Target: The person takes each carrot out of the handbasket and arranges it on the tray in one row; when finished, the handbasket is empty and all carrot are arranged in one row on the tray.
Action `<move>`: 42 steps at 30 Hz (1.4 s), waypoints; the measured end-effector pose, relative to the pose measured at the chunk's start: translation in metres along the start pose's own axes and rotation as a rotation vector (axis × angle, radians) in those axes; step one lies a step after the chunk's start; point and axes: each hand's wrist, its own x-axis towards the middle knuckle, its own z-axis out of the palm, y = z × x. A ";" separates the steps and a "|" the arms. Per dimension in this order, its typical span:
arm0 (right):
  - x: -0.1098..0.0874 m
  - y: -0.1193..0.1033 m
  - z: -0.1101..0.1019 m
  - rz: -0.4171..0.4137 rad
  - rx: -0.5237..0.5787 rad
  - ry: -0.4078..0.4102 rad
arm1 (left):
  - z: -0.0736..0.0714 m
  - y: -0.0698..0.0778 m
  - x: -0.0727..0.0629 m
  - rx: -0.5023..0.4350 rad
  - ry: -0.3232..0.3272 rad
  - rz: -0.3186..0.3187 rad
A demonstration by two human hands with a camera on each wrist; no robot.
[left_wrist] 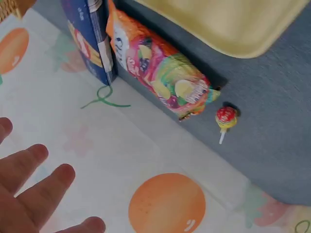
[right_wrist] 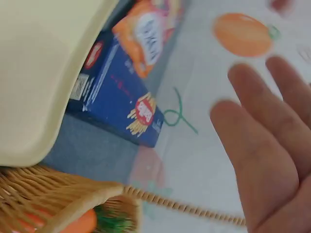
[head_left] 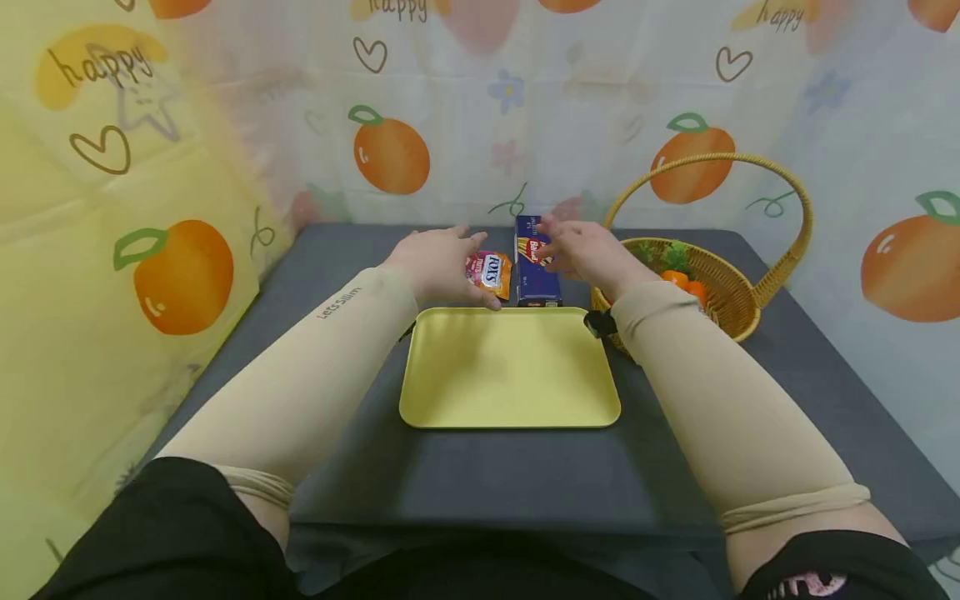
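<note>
The left hand holds nothing, and its fingers are spread near the candy bag. The right hand holds nothing too; from the head view, its fingers cover a bit of the blue box. The candy bag is just beside the blue box, behind the yellow tray on the dark table. A lollipop lies near the bag's far end. A basket sits to the right. A finger bump could tip the blue box. A nudge could roll the little lollipop away. The right sleeve is near the basket, so a wide swing might knock it.
</note>
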 end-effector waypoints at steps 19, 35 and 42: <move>-0.033 0.089 -0.104 0.303 0.675 -0.139 | 0.072 -0.057 -0.085 0.002 -0.207 0.066; -0.022 0.104 -0.100 0.452 0.554 -0.199 | 0.105 -0.054 -0.101 -0.015 -0.216 0.107; -0.008 0.105 -0.090 0.476 0.562 -0.205 | 0.108 -0.055 -0.100 -0.018 -0.225 0.103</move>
